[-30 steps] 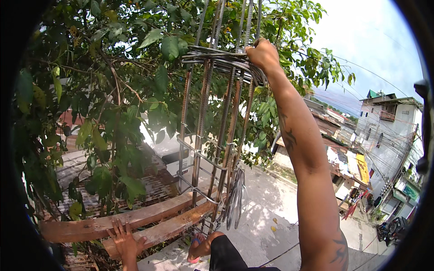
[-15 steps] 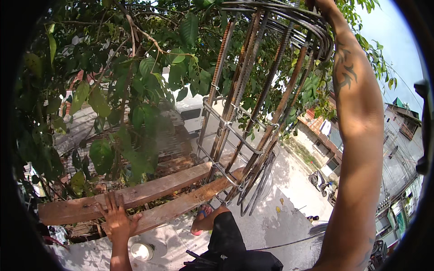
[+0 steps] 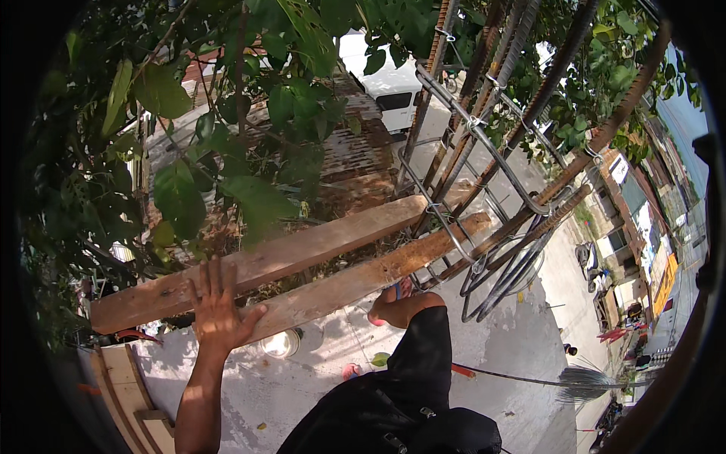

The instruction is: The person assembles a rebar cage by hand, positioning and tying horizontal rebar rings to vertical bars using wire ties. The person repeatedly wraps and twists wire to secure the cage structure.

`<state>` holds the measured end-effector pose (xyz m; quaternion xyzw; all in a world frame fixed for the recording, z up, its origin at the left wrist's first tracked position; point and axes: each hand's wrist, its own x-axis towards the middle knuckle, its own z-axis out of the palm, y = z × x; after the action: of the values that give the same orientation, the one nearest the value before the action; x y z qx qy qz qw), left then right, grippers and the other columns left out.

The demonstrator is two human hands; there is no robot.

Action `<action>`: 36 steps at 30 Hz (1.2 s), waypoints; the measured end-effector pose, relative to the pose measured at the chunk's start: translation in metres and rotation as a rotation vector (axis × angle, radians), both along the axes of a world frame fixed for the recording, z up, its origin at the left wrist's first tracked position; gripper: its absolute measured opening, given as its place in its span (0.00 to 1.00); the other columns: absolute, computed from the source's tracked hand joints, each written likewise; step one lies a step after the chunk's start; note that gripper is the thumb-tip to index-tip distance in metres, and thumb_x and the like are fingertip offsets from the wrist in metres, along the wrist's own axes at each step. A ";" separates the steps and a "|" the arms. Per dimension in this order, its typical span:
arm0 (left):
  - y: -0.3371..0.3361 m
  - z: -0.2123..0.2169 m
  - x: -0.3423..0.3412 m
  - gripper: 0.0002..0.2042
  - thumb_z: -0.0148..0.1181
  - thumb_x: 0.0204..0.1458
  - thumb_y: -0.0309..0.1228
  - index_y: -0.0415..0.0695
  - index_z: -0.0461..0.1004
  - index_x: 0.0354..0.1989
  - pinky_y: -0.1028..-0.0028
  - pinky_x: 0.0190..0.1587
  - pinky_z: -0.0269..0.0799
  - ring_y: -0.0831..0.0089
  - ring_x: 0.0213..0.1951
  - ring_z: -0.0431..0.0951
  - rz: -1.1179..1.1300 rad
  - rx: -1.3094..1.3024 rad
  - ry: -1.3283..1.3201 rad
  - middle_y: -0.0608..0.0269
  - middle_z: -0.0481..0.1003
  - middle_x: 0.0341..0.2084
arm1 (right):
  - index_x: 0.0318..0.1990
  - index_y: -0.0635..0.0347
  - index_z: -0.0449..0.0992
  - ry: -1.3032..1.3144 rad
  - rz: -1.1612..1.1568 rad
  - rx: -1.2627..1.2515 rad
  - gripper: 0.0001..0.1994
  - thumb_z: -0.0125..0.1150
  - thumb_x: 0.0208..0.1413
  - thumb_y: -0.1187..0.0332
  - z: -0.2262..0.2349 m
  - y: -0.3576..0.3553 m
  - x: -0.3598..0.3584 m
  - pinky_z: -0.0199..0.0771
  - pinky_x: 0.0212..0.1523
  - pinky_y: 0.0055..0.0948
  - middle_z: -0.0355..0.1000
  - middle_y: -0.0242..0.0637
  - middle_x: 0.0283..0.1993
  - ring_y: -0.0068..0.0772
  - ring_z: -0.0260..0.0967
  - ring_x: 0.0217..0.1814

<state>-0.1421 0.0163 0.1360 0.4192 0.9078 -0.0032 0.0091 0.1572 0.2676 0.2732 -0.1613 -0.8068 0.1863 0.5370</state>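
Note:
My left hand (image 3: 218, 306) lies with fingers spread across the left ends of two wooden beams. Its fingers reach toward the far beam (image 3: 325, 248), while the thumb rests by the near beam (image 3: 355, 286). Both beams slope up to the right, their right ends at a rebar column cage (image 3: 484, 129). The cage has ribbed upright bars bound by square stirrups (image 3: 522, 185) with tie wire. Below it hang several loose bent rods (image 3: 522, 280). My right arm shows only as a dark blur along the right rim; its hand lies outside the picture.
Leafy branches (image 3: 174, 189) hang close at upper left. A pale bucket (image 3: 281, 344) stands below the beams, near my bent leg (image 3: 404, 312). A stick broom (image 3: 586, 384) lies at right on the concrete (image 3: 491, 371). Beyond are a rusty roof (image 3: 348, 136) and a white vehicle (image 3: 393, 79).
The view has tilted down and shifted, so the cage sits higher and farther right. My right hand, earlier up at the cage's top rings, has left the picture. The left hand stays on the beams.

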 end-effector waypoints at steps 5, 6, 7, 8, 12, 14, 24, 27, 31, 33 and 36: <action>0.012 -0.001 -0.003 0.47 0.54 0.41 0.63 0.45 0.51 0.66 0.45 0.66 0.25 0.51 0.69 0.38 0.026 -0.043 -0.008 0.47 0.45 0.67 | 0.30 0.58 0.68 -0.124 0.155 -0.717 0.12 0.55 0.52 0.58 -0.180 -0.004 -0.076 0.56 0.54 0.29 0.66 0.34 0.25 0.24 0.61 0.26; 0.014 -0.002 -0.003 0.47 0.54 0.41 0.63 0.45 0.51 0.66 0.44 0.65 0.25 0.51 0.69 0.38 0.022 -0.054 0.000 0.46 0.45 0.67 | 0.29 0.58 0.67 -0.113 0.135 -0.773 0.12 0.55 0.52 0.59 -0.201 -0.001 -0.082 0.55 0.54 0.29 0.65 0.34 0.25 0.24 0.60 0.25; 0.016 -0.003 -0.005 0.47 0.54 0.41 0.63 0.44 0.51 0.66 0.43 0.65 0.26 0.50 0.69 0.38 0.020 -0.055 0.011 0.45 0.45 0.67 | 0.29 0.57 0.67 -0.102 0.109 -0.806 0.12 0.55 0.52 0.59 -0.214 0.006 -0.084 0.55 0.55 0.29 0.65 0.34 0.24 0.23 0.60 0.25; 0.018 -0.004 -0.006 0.48 0.54 0.40 0.64 0.44 0.52 0.66 0.42 0.64 0.26 0.49 0.69 0.38 0.024 -0.053 0.004 0.44 0.44 0.67 | 0.29 0.57 0.66 -0.094 0.078 -0.823 0.11 0.55 0.52 0.59 -0.225 0.017 -0.086 0.54 0.55 0.30 0.64 0.33 0.24 0.23 0.59 0.24; 0.021 -0.009 -0.012 0.46 0.48 0.43 0.67 0.43 0.54 0.64 0.43 0.64 0.26 0.46 0.68 0.40 0.028 -0.092 0.054 0.42 0.47 0.66 | 0.27 0.56 0.64 -0.075 -0.009 -0.822 0.11 0.54 0.52 0.61 -0.240 0.060 -0.089 0.52 0.57 0.30 0.62 0.33 0.22 0.22 0.57 0.22; 0.023 -0.010 -0.013 0.46 0.46 0.44 0.68 0.41 0.56 0.63 0.43 0.65 0.27 0.46 0.68 0.41 0.035 -0.115 0.060 0.41 0.48 0.65 | 0.26 0.56 0.64 -0.068 -0.039 -0.814 0.11 0.54 0.52 0.61 -0.236 0.070 -0.094 0.51 0.58 0.31 0.61 0.32 0.21 0.22 0.56 0.21; 0.025 0.009 -0.024 0.46 0.42 0.45 0.67 0.40 0.54 0.64 0.46 0.66 0.28 0.48 0.68 0.41 -0.175 -0.137 0.296 0.43 0.49 0.65 | 0.22 0.54 0.59 0.261 -0.261 -0.326 0.11 0.52 0.53 0.64 0.058 0.093 -0.021 0.46 0.63 0.33 0.57 0.30 0.16 0.19 0.50 0.16; 0.026 0.015 -0.024 0.46 0.41 0.45 0.68 0.42 0.53 0.65 0.46 0.66 0.28 0.49 0.69 0.39 0.065 -0.211 -0.037 0.45 0.47 0.66 | 0.21 0.53 0.58 0.378 -0.275 -0.099 0.12 0.51 0.53 0.65 0.218 0.096 -0.013 0.44 0.65 0.33 0.55 0.30 0.14 0.18 0.49 0.15; 0.036 0.036 -0.023 0.38 0.50 0.46 0.59 0.40 0.63 0.59 0.51 0.63 0.48 0.52 0.63 0.57 -0.020 0.025 0.108 0.43 0.60 0.59 | 0.20 0.53 0.56 0.413 -0.232 0.022 0.13 0.50 0.54 0.67 0.372 0.091 -0.025 0.42 0.66 0.34 0.53 0.29 0.12 0.17 0.46 0.13; 0.042 0.052 -0.021 0.43 0.58 0.47 0.57 0.48 0.49 0.68 0.44 0.66 0.39 0.56 0.67 0.49 0.142 -0.198 -0.171 0.52 0.50 0.66 | 0.19 0.52 0.55 0.340 -0.227 -0.012 0.14 0.50 0.54 0.67 0.409 0.091 -0.027 0.41 0.67 0.34 0.52 0.29 0.11 0.17 0.45 0.12; 0.042 0.076 -0.026 0.40 0.58 0.47 0.55 0.46 0.52 0.64 0.47 0.63 0.43 0.57 0.64 0.53 0.171 -0.287 -0.246 0.52 0.53 0.63 | 0.13 0.48 0.54 0.059 -0.322 -0.082 0.18 0.56 0.48 0.61 0.420 0.084 -0.026 0.44 0.59 0.33 0.55 0.25 0.08 0.19 0.48 0.12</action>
<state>-0.1683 0.0585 0.2121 0.3322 0.9224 -0.0804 0.1797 0.1311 0.3514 0.6932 -0.3047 -0.7461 0.1355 0.5763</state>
